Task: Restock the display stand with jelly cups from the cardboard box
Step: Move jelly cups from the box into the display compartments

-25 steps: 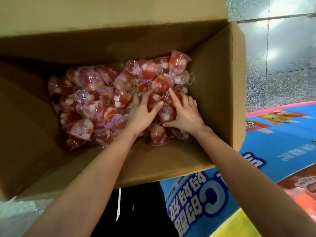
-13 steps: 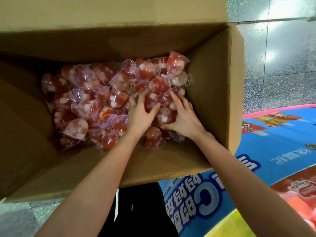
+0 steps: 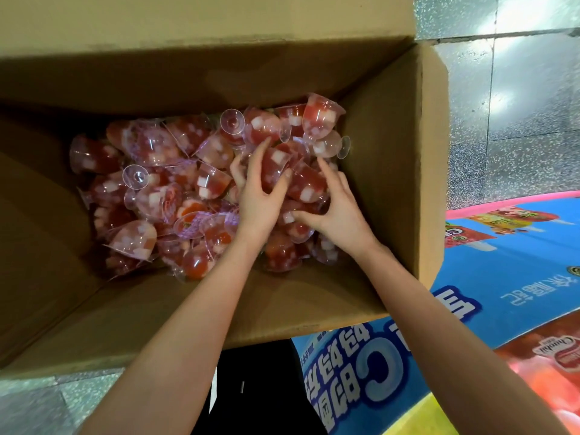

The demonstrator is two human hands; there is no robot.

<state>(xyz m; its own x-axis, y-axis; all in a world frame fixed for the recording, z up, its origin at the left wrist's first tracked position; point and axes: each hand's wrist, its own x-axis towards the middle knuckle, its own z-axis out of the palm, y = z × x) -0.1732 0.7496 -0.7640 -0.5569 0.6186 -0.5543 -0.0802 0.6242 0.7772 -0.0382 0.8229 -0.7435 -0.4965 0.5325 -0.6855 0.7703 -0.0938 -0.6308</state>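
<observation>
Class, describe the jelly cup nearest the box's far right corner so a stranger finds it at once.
Find the cardboard box, then its far right corner. The jelly cup there reaches farthest back of all, its wide rim tipped towards the right wall.

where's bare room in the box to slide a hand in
Bare floor of the brown cardboard box shows along the near wall and at the left end. The clear red jelly cups crowd the middle and right.
</observation>
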